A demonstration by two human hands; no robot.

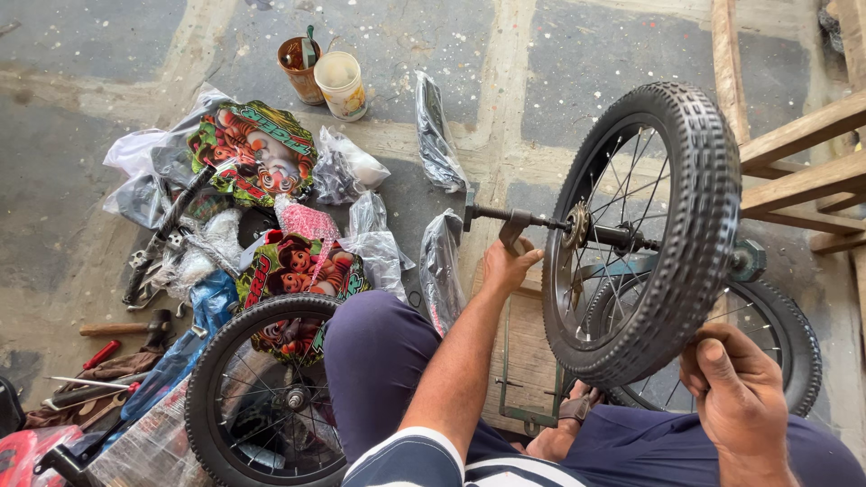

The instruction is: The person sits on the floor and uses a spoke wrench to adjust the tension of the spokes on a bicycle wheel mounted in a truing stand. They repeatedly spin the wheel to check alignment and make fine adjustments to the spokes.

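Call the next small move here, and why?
Probably turn the wrench a little further on the axle. The left hand grips the wrench, seated on the axle's threaded end, while the right hand holds the tyre of the upright wheel, which looks braced against turning.

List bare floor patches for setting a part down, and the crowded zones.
Free: floor left of the two cups; the strip between the cups and the upright wheel, past the plastic bag. Crowded: bags and printed plates left of the knee, tools by the lying wheel, wooden frame at right.
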